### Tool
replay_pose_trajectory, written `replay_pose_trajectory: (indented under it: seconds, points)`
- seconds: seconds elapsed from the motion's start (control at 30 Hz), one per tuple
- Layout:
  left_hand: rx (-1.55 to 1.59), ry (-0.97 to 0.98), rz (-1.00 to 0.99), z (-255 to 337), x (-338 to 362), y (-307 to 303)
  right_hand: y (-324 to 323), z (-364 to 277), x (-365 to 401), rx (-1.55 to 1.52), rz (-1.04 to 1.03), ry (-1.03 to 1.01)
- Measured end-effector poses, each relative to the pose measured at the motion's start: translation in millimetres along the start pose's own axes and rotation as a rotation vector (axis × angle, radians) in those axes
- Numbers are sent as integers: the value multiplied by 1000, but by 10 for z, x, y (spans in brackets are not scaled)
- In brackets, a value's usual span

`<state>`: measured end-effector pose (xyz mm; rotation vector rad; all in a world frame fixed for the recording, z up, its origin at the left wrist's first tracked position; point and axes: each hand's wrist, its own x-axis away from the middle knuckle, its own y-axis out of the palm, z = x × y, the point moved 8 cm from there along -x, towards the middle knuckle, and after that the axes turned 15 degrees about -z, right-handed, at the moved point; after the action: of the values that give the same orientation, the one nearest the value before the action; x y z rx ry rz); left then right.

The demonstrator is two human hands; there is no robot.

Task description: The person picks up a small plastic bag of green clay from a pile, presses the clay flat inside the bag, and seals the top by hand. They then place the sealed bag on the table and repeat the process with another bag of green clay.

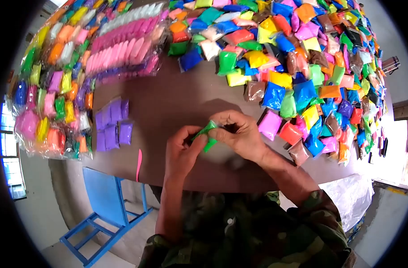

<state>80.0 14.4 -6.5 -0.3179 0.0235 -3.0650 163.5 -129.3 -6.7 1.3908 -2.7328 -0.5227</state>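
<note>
Between my two hands, above the brown table [168, 98], is a small bright green packet [210, 145]. The fingers of my left hand [185, 145] pinch its left side. My right hand [236, 134] grips its upper right edge between thumb and fingers. Part of the packet is hidden behind the fingertips. To the left of my hands lies a group of purple packets [111, 125] set close together. A thin pink plastic knife [139, 165] lies near the table's front edge.
A large heap of colourful packets [298, 89] covers the right and back of the table. Clear bags of mixed packets [52, 98] lie at the left, beside bagged rows of pink pieces [119, 53]. A blue chair [106, 196] stands at the front left.
</note>
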Motion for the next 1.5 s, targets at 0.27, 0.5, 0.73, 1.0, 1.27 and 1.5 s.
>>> replay_pose_trajectory:
  seconds: [0.27,0.5,0.73,1.0,1.27,1.5]
  points:
    - [133,66,85,-22,29,-30,51,-22,9,107,-27,198]
    - [85,99,67,49,55,33,54,-66,2,236,-73,172]
    - [75,118,98,-45,85,-20,68,-26,1,111,-67,179]
    - [106,123,149,9,65,1,107,-45,1,192,-100,159]
    - [139,136,131,-36,79,-32,61,3,-6,149,-97,196]
    - [107,103,47,2,94,47,-35,24,-19,47,-28,99]
